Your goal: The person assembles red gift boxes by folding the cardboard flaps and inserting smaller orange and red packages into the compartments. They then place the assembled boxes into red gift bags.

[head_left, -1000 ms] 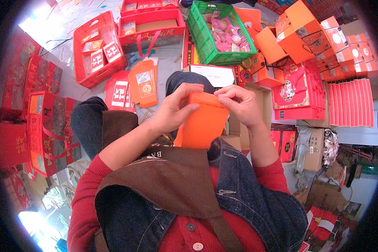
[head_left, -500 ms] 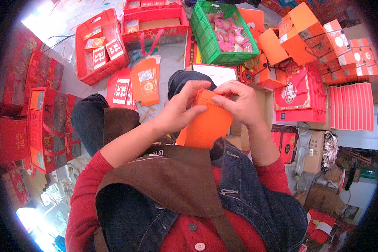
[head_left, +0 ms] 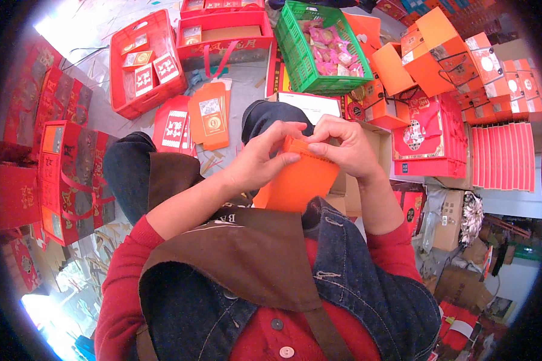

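Note:
An orange folding carton (head_left: 301,180) is held above my lap, tilted, with its far end between my two hands. My left hand (head_left: 264,157) grips the carton's left edge, thumb on the near face and fingers behind. At the far right corner, the thumb and forefinger of my right hand (head_left: 345,147) pinch at the carton's end flaps. The fingertips partly hide those flaps. On the floor ahead of my knees lie flat orange cartons (head_left: 211,117), beside flat red cartons (head_left: 173,127).
A red crate (head_left: 117,84) holds several small boxes, next to a red gift box (head_left: 223,45) with ribbon handles. A green crate (head_left: 292,57) contains pink-wrapped pieces (head_left: 334,51). Orange boxes (head_left: 430,57) and a red box stack (head_left: 430,147) stand at right. Red gift bags (head_left: 72,180) line the left.
My right fingers have shifted slightly at the carton's end and are now pinched more closely on the flaps. My left hand keeps nearly the same grip.

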`<state>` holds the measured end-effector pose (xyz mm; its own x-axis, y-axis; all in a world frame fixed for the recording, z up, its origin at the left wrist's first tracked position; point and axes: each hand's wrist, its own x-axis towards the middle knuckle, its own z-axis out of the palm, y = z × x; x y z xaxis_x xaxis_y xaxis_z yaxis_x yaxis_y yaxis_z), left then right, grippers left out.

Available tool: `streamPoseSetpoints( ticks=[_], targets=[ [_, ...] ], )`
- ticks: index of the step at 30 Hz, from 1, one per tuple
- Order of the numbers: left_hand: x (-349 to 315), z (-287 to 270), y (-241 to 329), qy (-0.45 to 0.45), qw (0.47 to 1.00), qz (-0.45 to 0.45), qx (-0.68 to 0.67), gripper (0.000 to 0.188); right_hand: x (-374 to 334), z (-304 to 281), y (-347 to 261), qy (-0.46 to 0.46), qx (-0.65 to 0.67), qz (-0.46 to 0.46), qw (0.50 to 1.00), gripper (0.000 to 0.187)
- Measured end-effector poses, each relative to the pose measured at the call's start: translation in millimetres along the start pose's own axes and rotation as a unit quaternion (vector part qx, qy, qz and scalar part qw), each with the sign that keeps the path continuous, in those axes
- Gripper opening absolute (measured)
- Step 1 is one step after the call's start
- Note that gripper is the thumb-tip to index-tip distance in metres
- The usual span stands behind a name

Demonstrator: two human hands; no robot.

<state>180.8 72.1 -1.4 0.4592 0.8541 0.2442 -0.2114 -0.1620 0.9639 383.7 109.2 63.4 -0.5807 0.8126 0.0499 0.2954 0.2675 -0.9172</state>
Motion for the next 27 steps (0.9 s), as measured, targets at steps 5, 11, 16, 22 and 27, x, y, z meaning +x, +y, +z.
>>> streamPoseSetpoints(
  ticks=[5,11,16,22,27],
  targets=[
    [-1,2,-3,0.010,1.000,0.003,-0.029,0.026,-8,2,2,0.003,0.012,-0.011,1.000,0.008],
    [-3,1,-9,0.022,0.998,-0.003,-0.051,0.025,-18,7,-3,0.017,-0.096,-0.041,0.994,0.017],
    [-1,0,-10,0.016,0.999,-0.001,-0.045,0.023,-22,10,-1,0.040,-0.141,-0.051,0.988,0.024],
    [-1,0,-14,0.049,0.997,0.031,-0.049,0.039,-15,20,-4,0.090,-0.171,-0.077,0.978,0.027],
    [3,3,-12,0.054,0.995,0.001,-0.084,0.044,9,16,-16,0.039,-0.222,-0.131,0.965,0.026]
  ],
)
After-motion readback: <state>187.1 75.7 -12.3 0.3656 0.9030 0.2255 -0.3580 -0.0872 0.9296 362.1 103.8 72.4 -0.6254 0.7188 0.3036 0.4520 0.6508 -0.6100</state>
